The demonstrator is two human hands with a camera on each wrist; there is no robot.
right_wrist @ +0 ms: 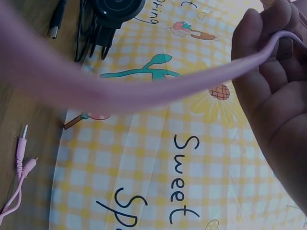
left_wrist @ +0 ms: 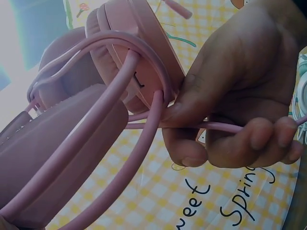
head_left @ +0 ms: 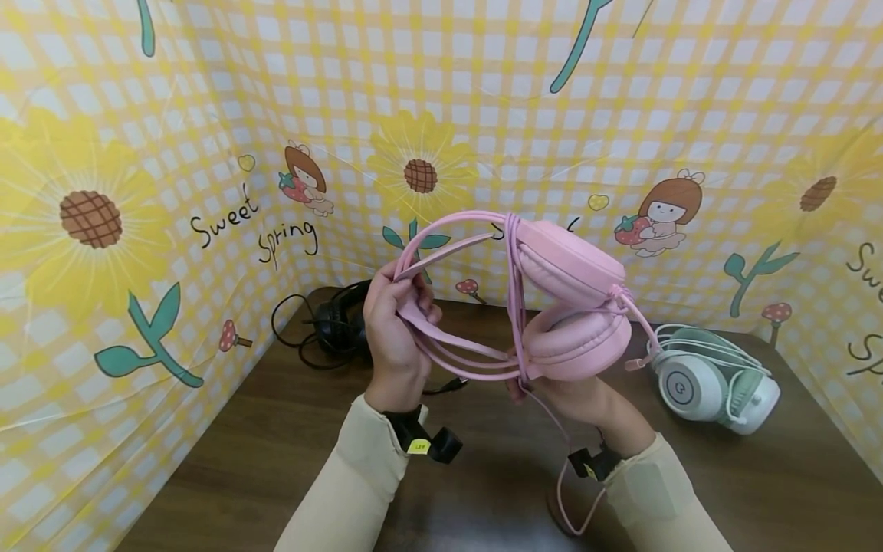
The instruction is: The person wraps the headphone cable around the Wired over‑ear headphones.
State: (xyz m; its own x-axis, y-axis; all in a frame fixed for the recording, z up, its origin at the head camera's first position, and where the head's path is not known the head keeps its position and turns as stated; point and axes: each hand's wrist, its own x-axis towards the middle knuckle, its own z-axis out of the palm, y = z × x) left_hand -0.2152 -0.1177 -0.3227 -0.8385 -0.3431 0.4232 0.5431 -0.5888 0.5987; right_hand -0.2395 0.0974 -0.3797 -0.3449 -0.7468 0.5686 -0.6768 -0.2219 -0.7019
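A pair of pink over-ear headphones is held up above the table, its two ear cups to the right. My left hand grips the headband at its left end. Several turns of the pink cable run round the headband beside the ear cups. Below the lower cup is my right hand, partly hidden by it in the head view. In the left wrist view the right hand pinches the cable, which passes through its curled fingers. Two pink plugs show in the right wrist view.
Black headphones with a loose cable lie at the back left of the brown wooden table. White and green headphones, wrapped in their own cable, lie at the right. Yellow checked cloth stands behind and at the sides.
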